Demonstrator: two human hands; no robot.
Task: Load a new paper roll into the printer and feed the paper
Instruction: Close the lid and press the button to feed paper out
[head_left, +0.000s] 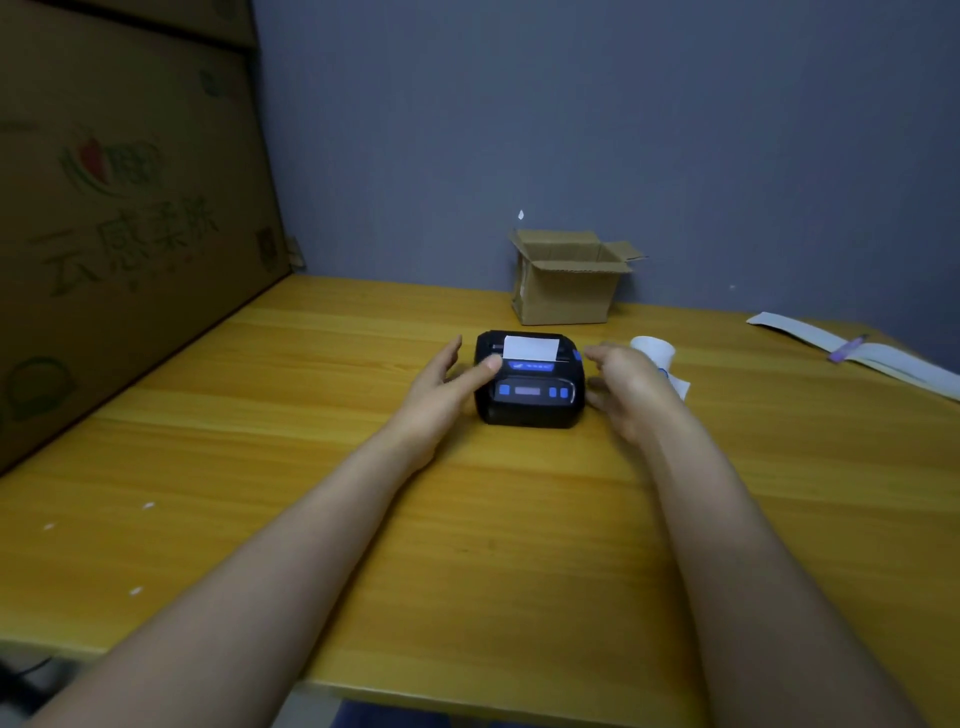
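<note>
Printer (530, 382): small black unit with blue buttons, sitting flat on the desk (311, 467) around the middle of its width, towards the far side; its lid appears closed.
Paper: a short white strip (531, 347) stands out of the slot at the top of the printer, above the blue-edged panel.
Left hand (447, 382): at the printer's left side, fingers spread wide and holding nothing; the thumb tip touches the printer's top left corner, just beside the paper strip, while the other fingers reach past the left edge.
Right hand (626, 384): just beside the printer's right side, fingers loosely curled and apart, holding nothing; whether it touches the casing cannot be told.
White roll (653, 351): a white cylindrical object lies on the desk behind the right hand, partly hidden by it, with a white scrap bearing a blue mark next to it.
Small cardboard box (569, 283): flaps open, standing at the far edge of the desk against the grey wall, behind the printer.
Large carton (130, 218): printed with green characters, standing at the left edge of the desk.
Long paper strips (852, 351): pale bands lying on the far right of the desk, well apart from the printer.
</note>
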